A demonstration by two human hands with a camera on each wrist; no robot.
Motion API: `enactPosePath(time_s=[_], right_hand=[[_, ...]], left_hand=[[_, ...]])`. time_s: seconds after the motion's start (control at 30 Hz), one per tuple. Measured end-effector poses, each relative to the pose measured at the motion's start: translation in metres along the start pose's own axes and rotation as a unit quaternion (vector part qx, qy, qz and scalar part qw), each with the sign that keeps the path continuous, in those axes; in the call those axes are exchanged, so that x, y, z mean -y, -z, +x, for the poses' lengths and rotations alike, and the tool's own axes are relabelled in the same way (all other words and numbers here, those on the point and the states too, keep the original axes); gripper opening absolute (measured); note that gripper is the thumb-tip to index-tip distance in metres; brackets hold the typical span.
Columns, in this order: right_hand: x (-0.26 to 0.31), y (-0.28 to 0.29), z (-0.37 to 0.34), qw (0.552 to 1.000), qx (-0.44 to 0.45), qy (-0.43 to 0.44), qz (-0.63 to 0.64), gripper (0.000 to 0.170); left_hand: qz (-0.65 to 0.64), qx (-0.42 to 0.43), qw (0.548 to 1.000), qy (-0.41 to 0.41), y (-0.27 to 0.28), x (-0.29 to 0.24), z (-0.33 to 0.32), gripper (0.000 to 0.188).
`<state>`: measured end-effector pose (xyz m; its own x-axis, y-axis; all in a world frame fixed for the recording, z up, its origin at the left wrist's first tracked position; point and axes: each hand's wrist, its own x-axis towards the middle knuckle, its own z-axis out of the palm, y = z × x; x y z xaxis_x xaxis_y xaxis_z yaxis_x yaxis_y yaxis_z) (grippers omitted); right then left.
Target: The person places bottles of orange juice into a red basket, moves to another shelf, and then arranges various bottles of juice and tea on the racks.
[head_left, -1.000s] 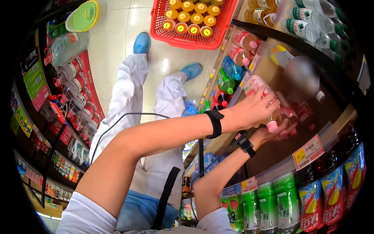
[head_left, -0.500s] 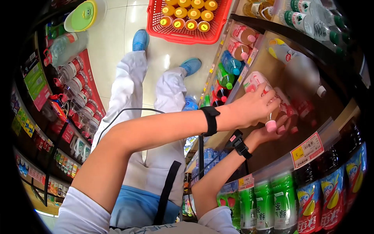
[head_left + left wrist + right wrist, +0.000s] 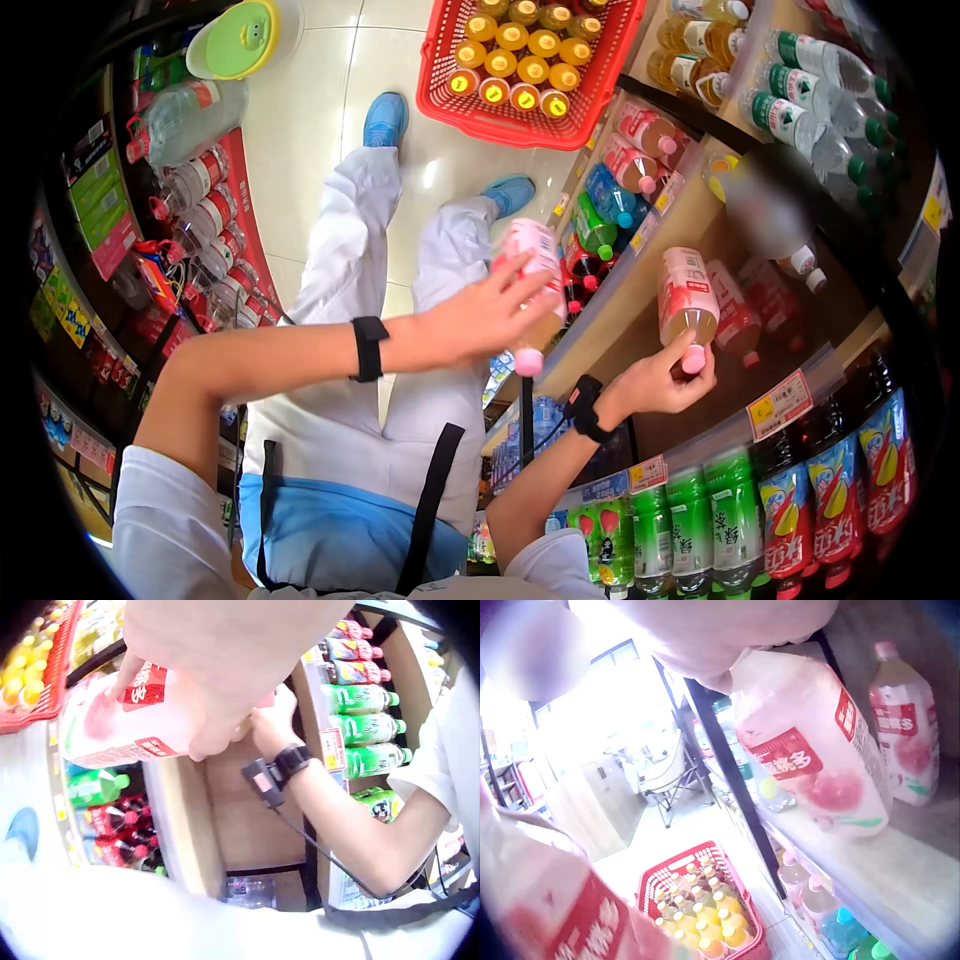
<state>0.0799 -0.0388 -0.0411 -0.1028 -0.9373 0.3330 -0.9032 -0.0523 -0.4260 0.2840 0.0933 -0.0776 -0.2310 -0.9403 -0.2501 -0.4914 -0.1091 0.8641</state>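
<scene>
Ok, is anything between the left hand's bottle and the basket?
Nothing visible blocks it. Between the bottle in the left hand and the basket, the head view shows only floor and the right shoe, lower down.

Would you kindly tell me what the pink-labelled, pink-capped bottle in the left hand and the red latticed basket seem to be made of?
Pink-labelled, pink-capped bottle: probably smooth, clear plastic, since brownish liquid shows below the label; its opaque cap looks like plastic too. Red latticed basket: likely moulded plastic, somewhat glossy, judging by its even colour and regular openings.
</scene>
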Motion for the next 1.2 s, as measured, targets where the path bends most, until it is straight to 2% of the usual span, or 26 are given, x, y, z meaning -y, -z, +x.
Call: enactPosePath(time_s=[0.03,0.1,0.17,0.23,0.3,0.37,0.43,0.5,0.63,0.7,0.73,0.77,0.8,0.87,0.9,0.97,1.03,1.1,1.2], right_hand=[[0.008,0.005,-0.006,1.000,0.003,0.000,-0.001,0.025],[0.027,0.009,-0.017,0.991,0.026,-0.068,0.116,0.026],[0.045,0.009,-0.030,0.987,0.082,-0.075,0.114,0.028],[0.056,-0.005,-0.045,0.982,0.136,-0.070,0.108,0.025],[0.064,-0.029,-0.057,0.976,0.193,-0.091,0.035,0.024],[0.047,-0.064,-0.079,0.958,0.228,-0.165,0.059,0.025],[0.024,-0.103,-0.100,0.945,0.253,-0.193,0.073,0.025],[0.007,-0.137,-0.118,0.939,0.295,-0.175,0.002,0.031],[-0.038,-0.204,-0.150,0.918,0.337,-0.207,-0.027,0.034],[-0.062,-0.237,-0.162,0.927,0.332,-0.174,-0.017,0.032],[-0.068,-0.246,-0.164,0.933,0.331,-0.142,-0.005,0.030],[-0.074,-0.255,-0.164,0.934,0.328,-0.145,-0.010,0.030],[-0.079,-0.265,-0.164,0.933,0.329,-0.146,-0.013,0.029],[-0.082,-0.281,-0.163,0.933,0.324,-0.158,-0.012,0.030],[-0.085,-0.283,-0.164,0.933,0.320,-0.163,-0.014,0.030],[-0.083,-0.294,-0.162,0.933,0.322,-0.162,0.012,0.031],[-0.082,-0.300,-0.160,0.926,0.334,-0.173,0.001,0.029],[-0.080,-0.304,-0.158,0.923,0.334,-0.184,0.048,0.026],[-0.084,-0.317,-0.148,0.911,0.341,-0.220,0.074,0.022]], left_hand=[[-0.004,0.018,1.000,0.025,-0.001,0.011,-0.007,0.089],[-0.007,0.033,0.998,0.048,-0.006,0.036,-0.018,0.089],[0.013,0.032,0.996,0.079,-0.022,0.059,-0.026,0.087],[-0.019,0.034,0.994,0.099,-0.039,0.089,-0.024,0.085],[-0.013,0.036,0.996,0.083,-0.051,0.118,-0.019,0.087],[-0.013,0.018,0.997,0.076,-0.064,0.147,-0.010,0.087],[-0.013,0.003,0.998,0.069,-0.080,0.180,0.004,0.086],[-0.016,-0.056,0.996,0.066,-0.106,0.209,0.020,0.083],[-0.030,-0.090,0.991,0.096,-0.135,0.253,0.055,0.080],[-0.063,-0.138,0.977,0.149,-0.158,0.276,0.072,0.076],[-0.063,-0.129,0.975,0.172,-0.160,0.281,0.078,0.074],[-0.067,-0.125,0.975,0.169,-0.163,0.285,0.084,0.074],[-0.153,-0.137,0.957,0.205,-0.164,0.290,0.090,0.066],[-0.194,-0.131,0.934,0.268,-0.150,0.286,0.102,0.042],[-0.194,-0.126,0.936,0.265,-0.154,0.287,0.103,0.042],[-0.043,-0.203,0.961,0.185,-0.160,0.300,0.107,0.032],[-0.037,-0.219,0.956,0.190,-0.163,0.300,0.112,0.034],[-0.058,-0.224,0.951,0.207,-0.160,0.292,0.113,0.035],[-0.089,-0.202,0.953,0.205,-0.161,0.296,0.112,0.037]])
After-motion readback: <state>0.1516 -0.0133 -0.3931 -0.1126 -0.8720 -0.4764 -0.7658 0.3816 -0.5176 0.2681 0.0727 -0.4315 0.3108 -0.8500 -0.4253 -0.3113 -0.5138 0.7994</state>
